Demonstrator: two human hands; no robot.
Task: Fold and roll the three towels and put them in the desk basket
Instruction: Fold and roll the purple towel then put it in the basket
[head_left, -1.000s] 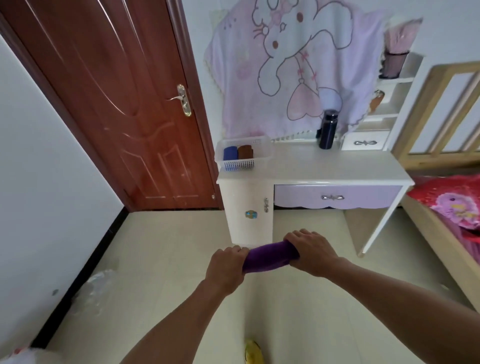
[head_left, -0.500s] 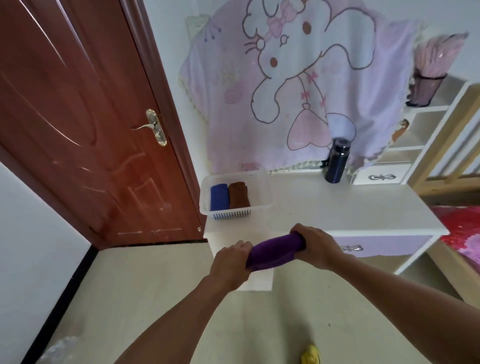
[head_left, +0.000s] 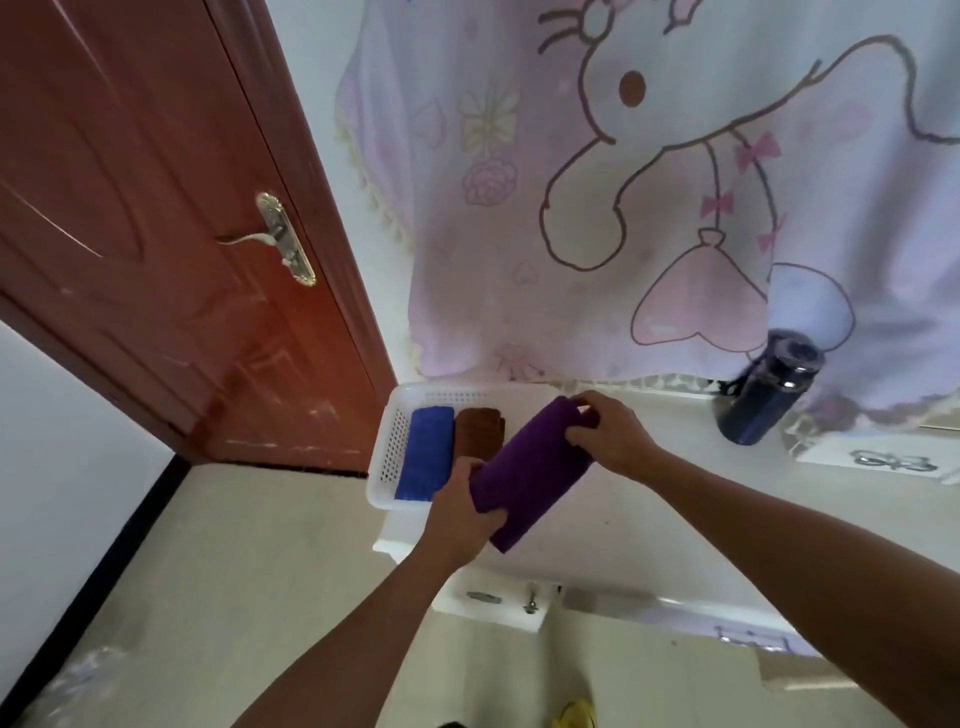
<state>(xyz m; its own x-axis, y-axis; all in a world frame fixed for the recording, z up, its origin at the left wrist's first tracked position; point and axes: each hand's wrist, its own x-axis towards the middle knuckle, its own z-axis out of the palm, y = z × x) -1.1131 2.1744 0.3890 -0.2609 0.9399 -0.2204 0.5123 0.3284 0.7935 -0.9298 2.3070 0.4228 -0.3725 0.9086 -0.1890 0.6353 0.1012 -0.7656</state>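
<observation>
A rolled purple towel (head_left: 530, 475) is held at an angle over the right part of the white perforated basket (head_left: 387, 452) on the desk. My left hand (head_left: 462, 512) grips the roll's near end. My right hand (head_left: 610, 434) grips its far end. Inside the basket a rolled blue towel (head_left: 426, 457) lies at the left, with a rolled brown towel (head_left: 478, 434) beside it, partly hidden by the purple roll.
The white desk (head_left: 675, 525) stands against a wall hung with a pink cartoon blanket (head_left: 623, 182). A dark blue bottle (head_left: 763, 397) stands at the desk's back right. A reddish wooden door (head_left: 156, 234) is close on the left.
I have walked up to the desk. Both hands carried the purple roll forward and turned it from crosswise to angled over the basket beside the brown towel.
</observation>
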